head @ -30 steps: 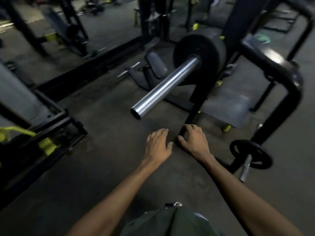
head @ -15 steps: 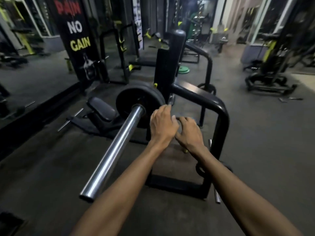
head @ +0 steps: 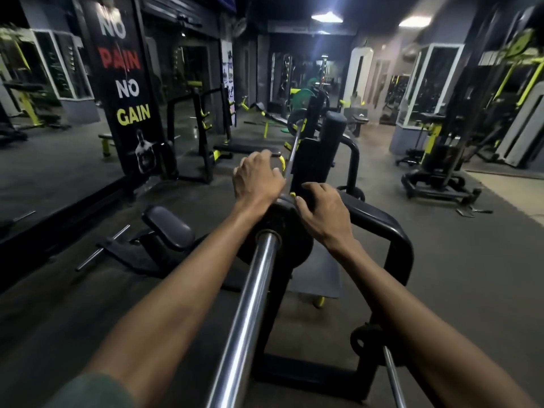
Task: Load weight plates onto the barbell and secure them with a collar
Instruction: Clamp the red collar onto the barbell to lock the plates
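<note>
While both hands grip it, black plate [head: 275, 228] sits on chrome barbell [head: 250, 304].

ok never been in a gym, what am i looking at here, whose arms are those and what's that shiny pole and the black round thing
The picture comes from a camera worn on a person's head, looking forward and down, so the two bare arms are the wearer's own. The shiny pole is the barbell, its free end pointing toward the camera. The black round thing is a weight plate already threaded on it. The left hand and right hand both curl over the plate's top edge. No collar locking it is visible. The black tube frame on the right belongs to the rack. Behind, a wall banner reads NO PAIN NO GAIN.
</note>
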